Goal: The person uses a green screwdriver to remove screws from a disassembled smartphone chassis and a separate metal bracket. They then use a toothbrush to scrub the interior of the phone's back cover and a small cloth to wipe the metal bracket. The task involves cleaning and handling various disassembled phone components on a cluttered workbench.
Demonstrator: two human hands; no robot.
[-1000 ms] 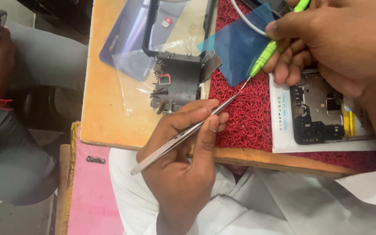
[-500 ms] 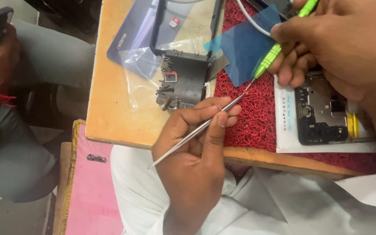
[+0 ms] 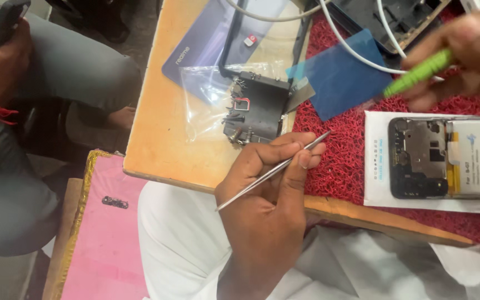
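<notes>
Wooden table (image 3: 156,139) under red mat (image 3: 340,161) — left hand (image 3: 268,189) pinching tweezers (image 3: 273,171), right hand (image 3: 468,55) gripping green screwdriver (image 3: 423,69).

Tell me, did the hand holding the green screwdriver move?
Yes. The right hand with the green screwdriver moved up off the opened phone.

Bare red mat (image 3: 351,166) between hands
</notes>
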